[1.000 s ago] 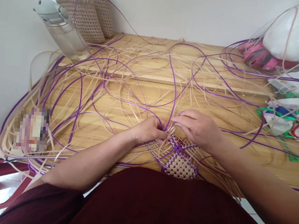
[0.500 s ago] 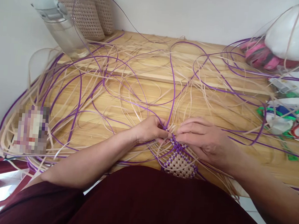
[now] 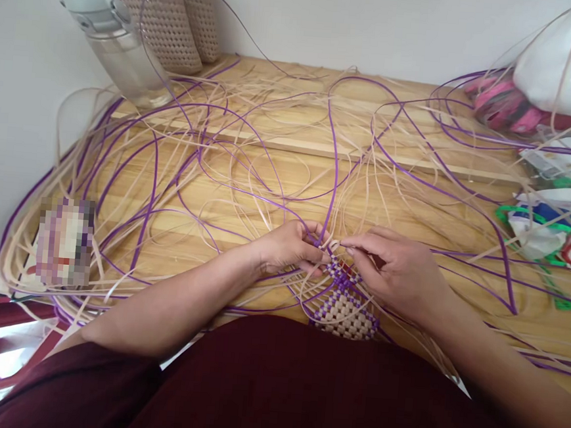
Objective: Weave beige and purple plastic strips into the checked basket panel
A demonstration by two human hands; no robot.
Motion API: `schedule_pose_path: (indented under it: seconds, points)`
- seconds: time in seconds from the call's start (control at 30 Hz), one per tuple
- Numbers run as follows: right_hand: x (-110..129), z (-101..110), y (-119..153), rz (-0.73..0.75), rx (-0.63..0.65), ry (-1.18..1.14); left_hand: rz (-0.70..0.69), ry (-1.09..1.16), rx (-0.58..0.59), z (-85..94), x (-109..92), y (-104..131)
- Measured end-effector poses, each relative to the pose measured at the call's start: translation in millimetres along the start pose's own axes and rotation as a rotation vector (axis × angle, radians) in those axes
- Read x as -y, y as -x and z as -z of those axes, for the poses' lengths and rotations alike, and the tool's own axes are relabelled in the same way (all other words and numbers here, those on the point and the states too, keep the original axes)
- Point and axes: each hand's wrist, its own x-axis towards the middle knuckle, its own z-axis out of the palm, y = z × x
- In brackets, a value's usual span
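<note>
right hand [image 3: 400, 266] shifts, baring more purple-and-beige woven-strip lattice [image 3: 345, 314]
left hand [image 3: 287, 247] pinches its edge; right fingers' hold unclear; weaving seems to call for steadiness

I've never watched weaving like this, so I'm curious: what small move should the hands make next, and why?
Perhaps the right hand should draw the pale strip snug: it seems to curl at that hand's fingertips, while the left hand pinches the woven piece at its edge, which should steady it.

Strands [image 3: 337, 172] on table [image 3: 174, 251], bottle [image 3: 122, 62] left of bags [image 3: 174, 27]
</note>
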Motion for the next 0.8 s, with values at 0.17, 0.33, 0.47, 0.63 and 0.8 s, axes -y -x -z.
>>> schedule_pose_path:
  seconds: [0.17,0.33,0.47,0.63,0.8]
  points:
    - [19,2,1,-0.028,0.017,0.191,0.033,-0.02,-0.054,-3.0,-3,1]
    - [33,2,0,-0.082,0.153,0.337,0.004,-0.01,-0.067,-4.1,-3,1]
    - [27,-4,3,-0.238,0.23,0.079,-0.049,-0.031,-0.068,-2.6,0,1]
    - [16,-14,6,-0.32,0.201,-0.204,-0.145,-0.165,-0.093,-2.1,3,0]
    - [11,-28,4,-0.382,0.105,-0.361,-0.171,-0.226,-0.074,-2.1,0,1]
